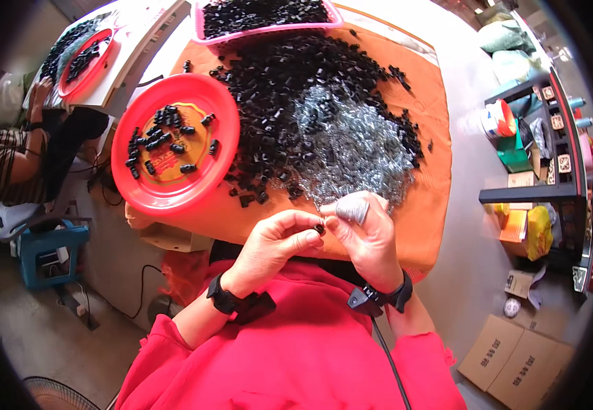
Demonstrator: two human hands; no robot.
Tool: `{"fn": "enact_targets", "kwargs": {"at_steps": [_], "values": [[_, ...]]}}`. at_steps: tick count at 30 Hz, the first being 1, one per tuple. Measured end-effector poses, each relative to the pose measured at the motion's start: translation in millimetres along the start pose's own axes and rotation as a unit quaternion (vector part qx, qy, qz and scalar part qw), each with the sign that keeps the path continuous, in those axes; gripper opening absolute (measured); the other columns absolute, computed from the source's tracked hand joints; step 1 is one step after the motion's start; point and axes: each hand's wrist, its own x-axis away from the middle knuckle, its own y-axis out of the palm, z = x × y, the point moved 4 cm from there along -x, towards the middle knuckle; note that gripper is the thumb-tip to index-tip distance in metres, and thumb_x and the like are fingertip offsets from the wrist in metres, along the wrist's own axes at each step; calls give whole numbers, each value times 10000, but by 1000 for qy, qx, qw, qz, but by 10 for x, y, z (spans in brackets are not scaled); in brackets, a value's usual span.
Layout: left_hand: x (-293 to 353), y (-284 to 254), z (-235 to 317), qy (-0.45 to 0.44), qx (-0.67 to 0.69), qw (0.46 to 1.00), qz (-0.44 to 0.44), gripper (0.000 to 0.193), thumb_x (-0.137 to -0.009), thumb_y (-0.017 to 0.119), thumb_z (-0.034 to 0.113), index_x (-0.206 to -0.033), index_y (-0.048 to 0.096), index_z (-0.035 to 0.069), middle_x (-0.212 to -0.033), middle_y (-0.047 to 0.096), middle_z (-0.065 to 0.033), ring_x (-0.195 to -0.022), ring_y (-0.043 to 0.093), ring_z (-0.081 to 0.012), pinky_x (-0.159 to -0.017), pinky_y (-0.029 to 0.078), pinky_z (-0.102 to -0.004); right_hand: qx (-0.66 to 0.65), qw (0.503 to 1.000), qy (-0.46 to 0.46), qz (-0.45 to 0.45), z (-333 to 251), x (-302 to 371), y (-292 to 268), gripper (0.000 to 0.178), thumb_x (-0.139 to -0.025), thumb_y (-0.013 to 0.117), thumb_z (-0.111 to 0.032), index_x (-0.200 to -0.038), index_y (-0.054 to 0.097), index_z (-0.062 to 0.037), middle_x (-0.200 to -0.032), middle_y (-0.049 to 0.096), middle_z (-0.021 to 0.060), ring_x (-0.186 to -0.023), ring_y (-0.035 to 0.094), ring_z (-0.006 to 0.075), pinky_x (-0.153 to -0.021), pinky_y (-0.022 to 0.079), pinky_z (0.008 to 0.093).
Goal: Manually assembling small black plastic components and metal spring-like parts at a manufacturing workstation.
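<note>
My left hand (276,240) pinches a small black plastic piece (319,229) between thumb and fingers at the near edge of the table. Close against it, my right hand (371,242) has its fingertips pressed together at the same piece; what they hold is too small to make out. Silvery grey tape (352,209) wraps one of its fingers. Just beyond the hands lies a heap of small shiny clear or silvery pieces (358,147). A large heap of black plastic pieces (272,92) spreads behind and left of it. Several black pieces rest on a round red plate (224,130) at the left.
A pink basket (269,35) full of black pieces stands at the far edge of the orange-covered table (427,171). On the left, another person (19,157) sits at a white table with a red tray (108,51). Shelving (529,196) and flattened cardboard (515,359) are on the right.
</note>
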Motion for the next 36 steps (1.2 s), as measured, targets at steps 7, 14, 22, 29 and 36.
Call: {"fn": "enact_targets", "kwargs": {"at_steps": [7, 14, 22, 29, 36], "values": [[19, -28, 36, 27, -53, 998, 17, 241, -1017, 644, 49, -1243, 644, -37, -1134, 706, -68, -1033, 685, -133, -936, 593, -306, 95, 994, -45, 0, -112, -32, 58, 179, -823, 813, -84, -984, 741, -111, -932, 652, -3, -931, 620, 186, -920, 355, 369], [36, -82, 66, 31, -42, 998, 32, 251, -1026, 636, 62, -1253, 643, -44, -1141, 706, -76, -1031, 688, -136, -951, 586, -304, 129, 989, -74, -27, -154, -39, 115, 174, -821, 806, -81, -980, 744, -116, -940, 658, -7, -921, 615, 188, -912, 345, 382], [-47, -207, 194, 34, -28, 999, 32, 245, -1015, 674, 131, -1208, 658, -18, -1063, 718, -53, -925, 696, -111, -842, 589, -272, 178, 978, -109, -34, -239, -40, 253, 349, -860, 765, -98, -1209, 745, -98, -965, 645, -13, -911, 598, 180, -908, 349, 394], [131, -295, 224, 22, -28, 999, 9, 212, -1013, 670, 111, -1194, 682, 0, -1039, 713, -40, -926, 694, -117, -865, 592, -294, 10, 998, 24, -58, -10, -80, 244, 336, -913, 722, -52, -1247, 731, -88, -948, 655, 26, -918, 587, 199, -906, 403, 359], [247, -365, 140, 4, -76, 994, -80, 202, -997, 690, 88, -1187, 686, 17, -1109, 695, -19, -985, 655, -89, -895, 547, -265, 300, 936, -174, -63, 137, -219, 455, 310, -820, 746, -92, -1128, 718, -116, -1011, 668, -1, -954, 623, 188, -964, 357, 441]]}}
